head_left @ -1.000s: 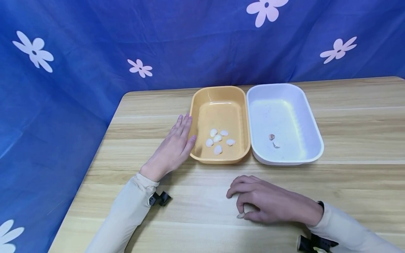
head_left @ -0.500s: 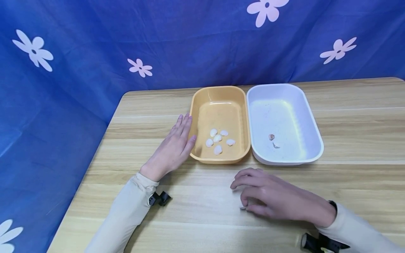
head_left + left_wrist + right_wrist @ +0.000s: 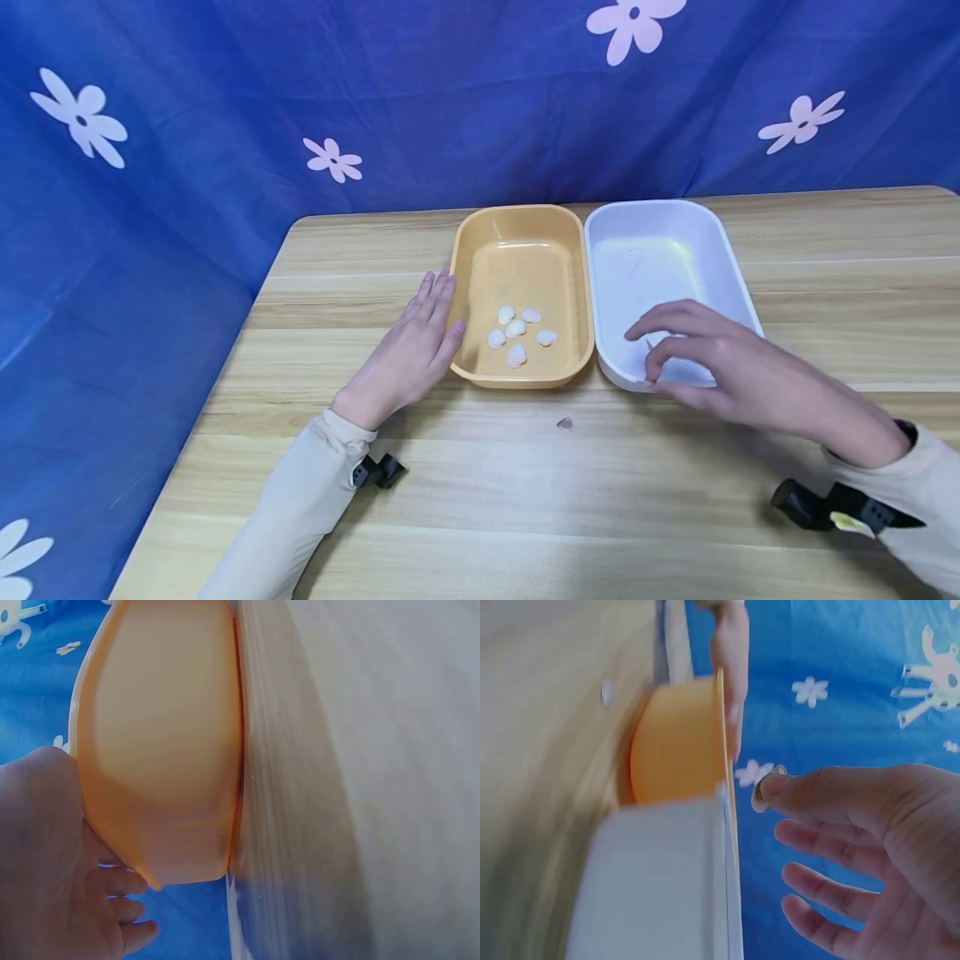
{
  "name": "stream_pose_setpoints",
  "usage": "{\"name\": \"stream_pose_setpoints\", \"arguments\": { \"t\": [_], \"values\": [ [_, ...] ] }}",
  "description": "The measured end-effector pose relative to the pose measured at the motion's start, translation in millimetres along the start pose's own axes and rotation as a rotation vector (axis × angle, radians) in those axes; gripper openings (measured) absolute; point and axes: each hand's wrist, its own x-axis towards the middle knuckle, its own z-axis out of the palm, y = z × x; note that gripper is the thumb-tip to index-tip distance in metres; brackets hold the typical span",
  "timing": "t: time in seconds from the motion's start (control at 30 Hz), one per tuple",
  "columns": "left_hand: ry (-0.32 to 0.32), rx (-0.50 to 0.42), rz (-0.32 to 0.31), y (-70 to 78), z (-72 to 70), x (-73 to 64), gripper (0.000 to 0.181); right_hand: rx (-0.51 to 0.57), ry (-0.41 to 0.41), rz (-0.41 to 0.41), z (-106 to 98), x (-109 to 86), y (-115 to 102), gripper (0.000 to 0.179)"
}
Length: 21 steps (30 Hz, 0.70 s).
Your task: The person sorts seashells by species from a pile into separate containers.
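Note:
My right hand (image 3: pixel 720 367) is over the near end of the white tray (image 3: pixel 622 212), pinching a small seashell (image 3: pixel 760 793) between thumb and index finger. That shell shows clearly in the right wrist view; the other fingers are apart from it. With straight fingers, my left hand (image 3: pixel 408 342) rests against the left rim of the orange tray (image 3: pixel 525 215). Several pale shells (image 3: pixel 516 356) lie in the orange tray's near half. Inside the white tray, part of a shell (image 3: pixel 657 338) shows between my right fingers; the hand hides the rest there.
Another small shell (image 3: pixel 565 423) lies on the wooden table (image 3: pixel 450 517) in front of the trays. Both trays stand side by side near the back edge. Behind the table hangs a blue cloth (image 3: pixel 465 100) with white flowers.
My right hand has lifted a shell off the table and carried it right and forward to over the white tray. This uncovers another shell on the table. My left hand stays put.

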Motion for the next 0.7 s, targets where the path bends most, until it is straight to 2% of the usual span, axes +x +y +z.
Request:
{"name": "stream_pose_setpoints", "arguments": {
  "t": [0.13, 0.23, 0.37, 0.43, 0.5, 0.6, 0.7],
  "values": [
    [-0.002, -0.004, -0.003, 0.1, -0.8, -0.1, 0.064, -0.042, -0.034, 0.022, -5, -0.4, 18, 0.028],
    [-0.003, -0.008, 0.0, -0.1, -0.6, -0.3, 0.064, -0.084, -0.105, 0.057, -4, -0.4, 27, 0.036],
    [-0.003, -0.014, 0.003, -0.8, -0.1, -0.5, 0.063, -0.075, -0.254, 0.15, -4, 6.9, 39, 0.033],
    [-0.001, -0.015, -0.002, -1.0, -0.1, -1.0, 0.063, -0.067, -0.302, 0.202, -5, 14.0, 47, 0.029],
    [-0.003, -0.018, -0.007, -1.2, 0.0, -1.4, 0.063, -0.079, -0.302, 0.232, -5, 20.4, 56, 0.023],
    [-0.007, -0.022, -0.012, -1.0, -0.1, -1.8, 0.063, -0.108, -0.242, 0.269, -6, 25.6, 67, 0.014],
    [-0.007, -0.024, -0.011, -0.8, -0.7, -1.1, 0.063, -0.107, -0.186, 0.285, -7, 25.1, 72, 0.015]
  ]
}}
